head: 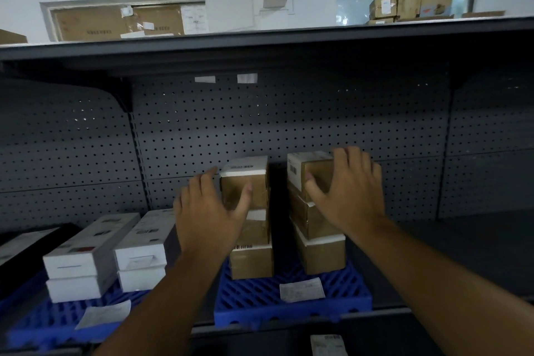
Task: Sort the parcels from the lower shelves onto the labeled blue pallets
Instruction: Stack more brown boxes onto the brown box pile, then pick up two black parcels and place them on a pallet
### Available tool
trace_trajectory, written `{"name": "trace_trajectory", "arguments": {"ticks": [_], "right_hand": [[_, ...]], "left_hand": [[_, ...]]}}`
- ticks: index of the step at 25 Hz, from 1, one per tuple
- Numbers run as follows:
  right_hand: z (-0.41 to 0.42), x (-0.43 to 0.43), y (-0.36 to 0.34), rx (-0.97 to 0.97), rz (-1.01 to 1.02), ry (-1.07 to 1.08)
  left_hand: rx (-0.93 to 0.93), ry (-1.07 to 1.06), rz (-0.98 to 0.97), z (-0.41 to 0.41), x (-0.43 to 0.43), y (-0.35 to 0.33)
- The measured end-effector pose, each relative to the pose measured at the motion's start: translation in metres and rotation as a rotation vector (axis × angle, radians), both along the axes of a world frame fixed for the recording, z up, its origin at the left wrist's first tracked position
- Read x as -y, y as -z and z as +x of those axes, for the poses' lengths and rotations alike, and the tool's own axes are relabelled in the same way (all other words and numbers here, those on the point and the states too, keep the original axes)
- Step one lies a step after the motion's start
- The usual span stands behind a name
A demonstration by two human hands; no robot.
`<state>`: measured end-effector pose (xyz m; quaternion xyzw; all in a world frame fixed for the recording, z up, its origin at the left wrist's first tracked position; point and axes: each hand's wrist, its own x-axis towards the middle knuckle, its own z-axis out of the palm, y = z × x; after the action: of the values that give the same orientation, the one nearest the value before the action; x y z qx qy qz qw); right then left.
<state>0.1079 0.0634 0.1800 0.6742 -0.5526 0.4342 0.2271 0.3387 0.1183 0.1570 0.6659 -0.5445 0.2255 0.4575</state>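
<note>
At the far left of the shelf [468, 251] sits a blue pallet [43, 324] carrying long white boxes [86, 243] stacked two high in two rows, with a paper label [104, 313] lying at its front edge. Just right of them, the left hand [208, 211] is spread wide, its fingers reaching past the left side of the top brown parcel [231, 191] and its thumb lying on that parcel's front. This parcel tops a three-high stack on the middle pallet [260, 300], which bears its own paper slip [302, 289]. Across a narrow gap stands a second stack [320, 254]. The right hand [352, 196] lies splayed over its uppermost parcel [315, 167], fingers across the top, thumb on the front. Whether either hand actually grips, I can't say.
</note>
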Motion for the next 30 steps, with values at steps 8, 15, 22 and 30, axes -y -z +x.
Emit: {"name": "trace_trajectory", "arguments": {"ticks": [8,15,22,30], "right_hand": [[-0.004,-0.051,0.046,-0.028,0.070,-0.048],[-0.030,-0.134,0.138,0.109,0.237,-0.247],[-0.046,-0.197,0.236,0.096,0.525,-0.272],[-0.036,-0.224,0.286,0.091,0.815,-0.197]], "left_hand": [[0.015,0.086,0.015,0.001,-0.046,0.042],[-0.035,0.160,0.189,-0.016,-0.148,0.124],[-0.084,0.066,0.366,-0.021,-0.221,0.204],[-0.172,-0.005,0.525,0.020,-0.254,0.271]]}}
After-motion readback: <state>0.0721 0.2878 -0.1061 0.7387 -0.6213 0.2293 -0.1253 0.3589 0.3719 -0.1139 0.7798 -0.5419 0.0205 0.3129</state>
